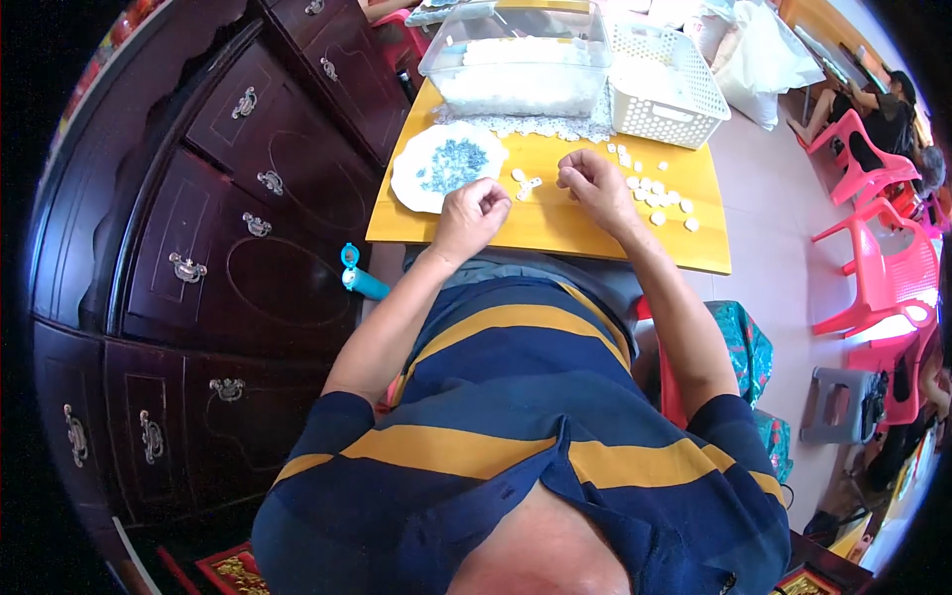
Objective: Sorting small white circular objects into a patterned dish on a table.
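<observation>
My left hand (pixel 473 215) hovers by the right rim of a white scalloped plate (pixel 409 180), its thumb and fingers drawn together. Small blue pieces (pixel 456 162) are heaped in the plate. Across a short gap, my right hand (pixel 597 190) is pinched too, above the tabletop. Anything between the fingertips of either hand is too small or hidden to make out. Between the hands lie a few small cream-white pieces (pixel 527 187). Several round white discs (pixel 654 188) are scattered to the right of my right hand.
At the back of the yellow wooden table (pixel 555 234) stand a clear plastic bin (pixel 516 74) and a white perforated basket (pixel 674 124). Dark wooden drawers (pixel 248 198) rise on the left, with a teal bottle (pixel 365 283) beside the table. Pink chairs (pixel 883 258) and seated people are at right.
</observation>
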`<state>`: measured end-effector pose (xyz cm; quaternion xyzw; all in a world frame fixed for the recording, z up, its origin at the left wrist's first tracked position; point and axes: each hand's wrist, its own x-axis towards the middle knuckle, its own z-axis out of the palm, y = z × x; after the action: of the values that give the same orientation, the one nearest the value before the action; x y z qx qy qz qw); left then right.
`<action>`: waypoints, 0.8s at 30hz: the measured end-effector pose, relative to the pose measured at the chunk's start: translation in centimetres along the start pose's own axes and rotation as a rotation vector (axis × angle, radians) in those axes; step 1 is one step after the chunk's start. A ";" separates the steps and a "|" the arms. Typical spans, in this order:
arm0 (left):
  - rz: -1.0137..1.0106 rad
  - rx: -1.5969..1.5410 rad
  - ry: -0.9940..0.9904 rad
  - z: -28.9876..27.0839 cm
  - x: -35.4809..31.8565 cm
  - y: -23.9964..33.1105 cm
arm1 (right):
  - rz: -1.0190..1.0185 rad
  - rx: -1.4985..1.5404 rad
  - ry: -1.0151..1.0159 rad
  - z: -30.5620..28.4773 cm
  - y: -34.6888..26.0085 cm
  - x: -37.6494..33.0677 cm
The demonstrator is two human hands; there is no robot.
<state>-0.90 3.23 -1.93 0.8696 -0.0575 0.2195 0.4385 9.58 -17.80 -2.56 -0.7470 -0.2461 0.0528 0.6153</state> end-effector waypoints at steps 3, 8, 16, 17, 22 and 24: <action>-0.003 0.079 -0.004 -1.0 0.4 -1.4 | 0.010 0.019 0.025 -0.1 0.8 0.0; -0.071 0.028 0.039 -1.7 0.6 -1.8 | 0.012 -0.018 0.027 -0.1 0.7 -0.6; -0.198 -0.427 -0.048 -0.9 1.0 0.8 | 0.003 0.069 -0.063 1.2 -0.2 -1.4; -0.199 -0.425 -0.046 -0.9 1.2 1.0 | 0.004 0.063 -0.081 1.3 -0.9 -1.6; -0.209 -0.470 -0.095 -0.2 2.1 1.3 | -0.005 0.108 -0.123 1.9 -1.1 -1.9; -0.212 -0.478 -0.108 0.0 2.2 1.5 | -0.026 0.174 -0.137 2.1 -1.2 -2.0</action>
<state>0.67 2.53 0.12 0.7530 -0.0397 0.1059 0.6482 6.71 -16.64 -2.41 -0.6822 -0.2918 0.1170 0.6601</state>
